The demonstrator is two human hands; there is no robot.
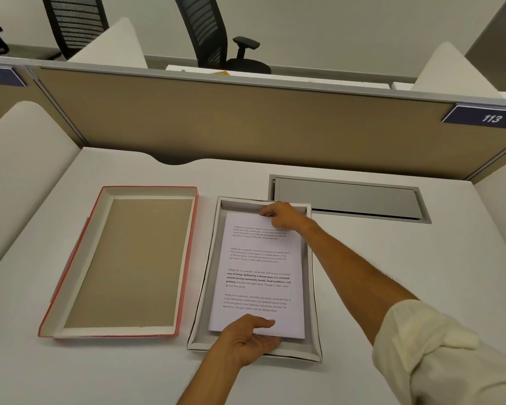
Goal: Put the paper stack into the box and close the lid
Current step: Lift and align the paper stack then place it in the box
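A white paper stack [260,276] with printed text lies inside the shallow grey-white box [206,287] at the middle of the desk. My left hand [247,339] grips the stack's near edge, thumb on top and fingers underneath. My right hand [279,213] holds the stack's far edge at the box's back wall. To the left, the red-edged lid [123,260] rests upside down on the desk, its brown inside facing up.
A grey cable hatch [348,197] is set into the desk behind the box on the right. A tan partition [231,118] with a "113" label [491,118] closes the back. Black office chairs [214,33] stand beyond it.
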